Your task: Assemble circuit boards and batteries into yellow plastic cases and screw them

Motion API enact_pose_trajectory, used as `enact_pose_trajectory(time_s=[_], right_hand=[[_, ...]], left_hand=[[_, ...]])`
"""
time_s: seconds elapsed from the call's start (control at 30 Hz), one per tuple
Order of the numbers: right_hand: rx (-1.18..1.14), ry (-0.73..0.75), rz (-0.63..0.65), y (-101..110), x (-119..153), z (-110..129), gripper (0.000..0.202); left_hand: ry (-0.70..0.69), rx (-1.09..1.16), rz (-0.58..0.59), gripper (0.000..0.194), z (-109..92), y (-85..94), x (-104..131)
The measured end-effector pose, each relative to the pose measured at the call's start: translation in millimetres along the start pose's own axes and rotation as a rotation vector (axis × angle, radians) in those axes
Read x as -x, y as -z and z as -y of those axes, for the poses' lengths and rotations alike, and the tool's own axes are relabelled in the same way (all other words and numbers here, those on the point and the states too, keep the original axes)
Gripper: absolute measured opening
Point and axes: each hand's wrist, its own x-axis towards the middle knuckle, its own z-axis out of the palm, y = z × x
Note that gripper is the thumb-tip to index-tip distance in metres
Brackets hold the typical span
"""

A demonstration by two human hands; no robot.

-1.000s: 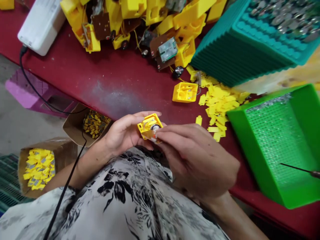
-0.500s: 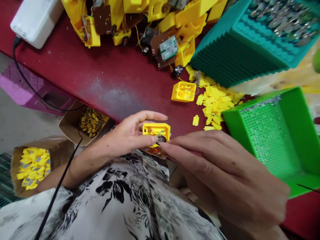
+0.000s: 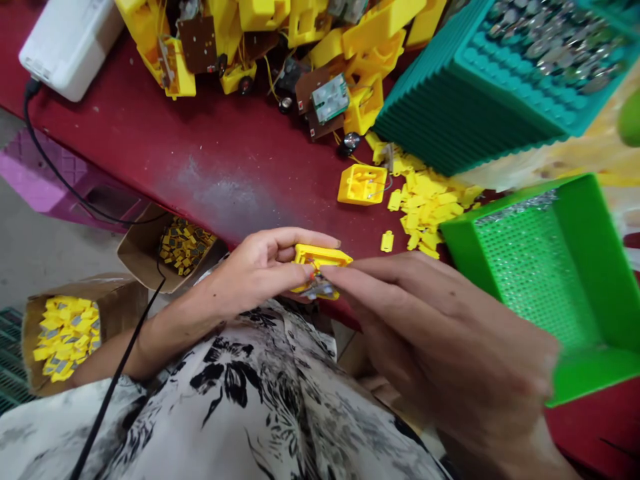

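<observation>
My left hand (image 3: 273, 270) grips a small yellow plastic housing (image 3: 324, 254) from its left side, thumb across the front and forefinger stretched along the top. Inside the housing and along its lower edge are small electronic parts (image 3: 320, 289), partly covered by my fingers. My right hand (image 3: 445, 327) reaches in from the right, thumb and forefinger pinched together at the parts; what lies between those fingertips is hidden. Beyond my hands, a similar open yellow housing (image 3: 362, 185) with a thin wire rests on the red tabletop (image 3: 165, 143).
Small yellow plastic pieces (image 3: 433, 203) lie right of centre, beside a green basket (image 3: 615, 287) and stacked teal trays (image 3: 425, 100) holding shiny metal parts. Yellow housings with brown boards (image 3: 199, 45) fill the back. A white device (image 3: 73, 47) trails a black cable. Cardboard boxes (image 3: 117, 303) stand at left.
The yellow housing has tilted and shifted slightly right in my left hand. A round dark part seen earlier is now out of sight, and my right fingertips have moved up and left against the housing.
</observation>
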Motion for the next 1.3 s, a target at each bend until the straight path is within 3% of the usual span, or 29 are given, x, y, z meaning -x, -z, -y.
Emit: enact_pose_trajectory(time_s=[0.2, 0.57, 0.83, 1.0, 1.2, 1.3], right_hand=[[0.084, -0.063, -0.043, -5.8, -10.9, 0.8, 0.018], [-0.099, -0.047, 0.046, -1.1, -19.2, -16.3, 0.024], [-0.206, -0.098, -0.048, -13.3, -16.1, -21.3, 0.022], [-0.188, -0.054, -0.099, -17.6, -15.3, -24.4, 0.02], [-0.143, 0.013, -0.056, -16.7, -14.7, -23.7, 0.021], [-0.056, 0.039, -0.119, -18.9, -14.1, -21.4, 0.019]], left_hand=[[0.004, 0.053, -0.022, 0.038, 1.1, -2.7, 3.5], [-0.035, 0.003, 0.058, 0.047, 6.6, 8.1, -3.7], [0.01, 0.042, 0.069, 0.051, 10.9, 12.4, -8.2], [-0.006, 0.034, 0.057, 0.052, 10.9, 11.3, -7.1], [-0.002, -0.012, -0.002, 0.051, 9.5, 8.1, -3.4], [-0.014, -0.048, -0.01, 0.052, 10.4, 8.0, -4.7]])
